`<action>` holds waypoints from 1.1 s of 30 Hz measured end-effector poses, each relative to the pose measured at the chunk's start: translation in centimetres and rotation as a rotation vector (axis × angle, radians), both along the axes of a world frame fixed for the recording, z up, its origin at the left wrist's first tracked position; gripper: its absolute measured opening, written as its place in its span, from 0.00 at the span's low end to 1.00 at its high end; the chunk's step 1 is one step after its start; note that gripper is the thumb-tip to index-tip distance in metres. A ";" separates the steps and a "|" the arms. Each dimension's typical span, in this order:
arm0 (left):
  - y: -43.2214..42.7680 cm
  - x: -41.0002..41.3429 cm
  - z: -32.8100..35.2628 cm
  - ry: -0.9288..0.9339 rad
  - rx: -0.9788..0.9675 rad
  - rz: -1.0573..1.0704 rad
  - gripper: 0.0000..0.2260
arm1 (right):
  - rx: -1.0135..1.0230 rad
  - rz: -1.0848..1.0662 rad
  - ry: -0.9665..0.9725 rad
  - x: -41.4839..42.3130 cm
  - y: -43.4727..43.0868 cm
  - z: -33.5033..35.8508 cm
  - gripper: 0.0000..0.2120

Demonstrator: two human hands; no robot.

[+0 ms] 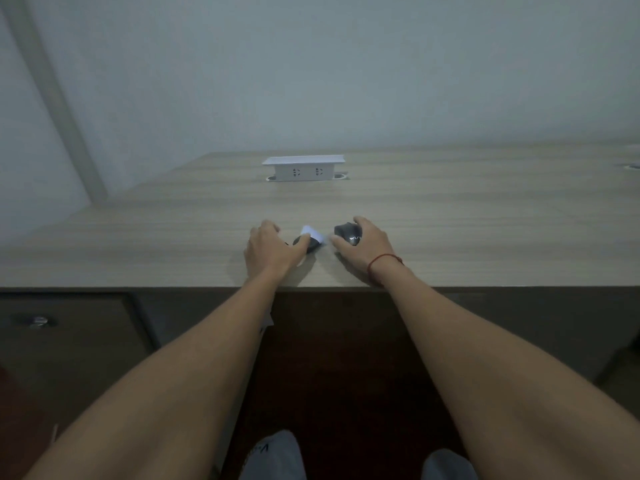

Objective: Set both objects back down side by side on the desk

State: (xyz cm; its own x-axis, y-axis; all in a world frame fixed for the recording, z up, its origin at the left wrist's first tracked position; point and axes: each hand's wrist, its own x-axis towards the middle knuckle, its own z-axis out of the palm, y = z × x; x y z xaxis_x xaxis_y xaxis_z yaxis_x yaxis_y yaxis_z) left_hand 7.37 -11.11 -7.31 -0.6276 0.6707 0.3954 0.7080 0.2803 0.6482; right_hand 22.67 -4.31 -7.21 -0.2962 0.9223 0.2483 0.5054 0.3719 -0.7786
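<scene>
Overhead, the view takes in a long bench (450,209) with a pale wood-grain top, set against a plain light grey wall (346,71) in dim, bluish light. Near the far edge of the bench a white socket box (303,168) stands raised out of its slot, two outlets facing the person, and a small round opening (633,166) shows at the far right edge. Below the near edge the front is dark brown, with a drawer and a round metal lock (38,321) at the left, and grey-clad knees show at the bottom. Both bare forearms reach over the near edge to its middle. The left hand (268,251) lies with its fingers curled over a small dark rounded object (309,244), thumb on top of it; a white slip of paper (313,234) sits at the object's far side, touching it. The right hand (367,245), a red string around its wrist, grips a black computer mouse (347,233) with pale lettering on its shell, fingers wrapped over the far side and thumb along the near side. The two dark things rest on the bench just beside each other, a narrow gap between them, close to the near edge.
</scene>
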 end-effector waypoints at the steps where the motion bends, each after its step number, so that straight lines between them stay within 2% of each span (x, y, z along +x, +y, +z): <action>1: 0.1 -0.2 -0.1 -0.003 0.003 -0.072 0.25 | 0.027 -0.008 -0.020 0.0 0.1 0.0 0.33; 3: 0.6 -0.4 -0.2 -0.027 -0.013 -0.227 0.22 | 0.038 -0.055 -0.034 -0.1 0.5 0.2 0.28; 5: 1.4 -0.5 -0.2 -0.012 -0.044 -0.283 0.10 | 0.016 -0.098 -0.040 -0.2 1.2 0.4 0.23; 13: 7.8 0.2 -0.4 -0.025 -0.088 0.003 0.15 | 0.002 -0.190 -0.027 -1.4 5.8 0.1 0.13; 15: 9.3 0.2 -0.4 -0.038 -0.091 0.027 0.16 | 0.016 -0.206 -0.017 -1.8 6.9 -0.2 0.10; 18: 11.1 -0.1 -0.1 -0.050 -0.091 0.041 0.14 | 0.038 -0.234 -0.037 -2.3 8.4 -0.4 0.14; 22: 12.7 -0.6 -0.1 -0.052 -0.092 0.048 0.15 | 0.042 -0.259 -0.033 -2.7 10.2 -0.6 0.11; 24: 12.8 -0.6 -0.1 -0.059 -0.079 0.038 0.17 | 0.045 -0.256 -0.041 -2.9 10.5 -0.8 0.15; 29: 11.5 0.1 0.2 -0.100 0.004 0.001 0.24 | 0.053 -0.276 -0.023 -2.6 9.1 -0.6 0.35; 33: 9.2 0.7 0.0 -0.115 -0.060 -0.039 0.30 | 0.012 -0.299 -0.142 -1.1 7.2 -1.2 0.40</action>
State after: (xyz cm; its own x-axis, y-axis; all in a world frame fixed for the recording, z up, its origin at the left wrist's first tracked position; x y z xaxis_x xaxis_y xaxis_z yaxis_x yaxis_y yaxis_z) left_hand 8.04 -1.90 -7.35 -0.6393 0.7159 0.2807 0.6411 0.2948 0.7086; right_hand 21.57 2.93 -8.42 -0.0452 0.9710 0.2348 0.6970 0.1990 -0.6889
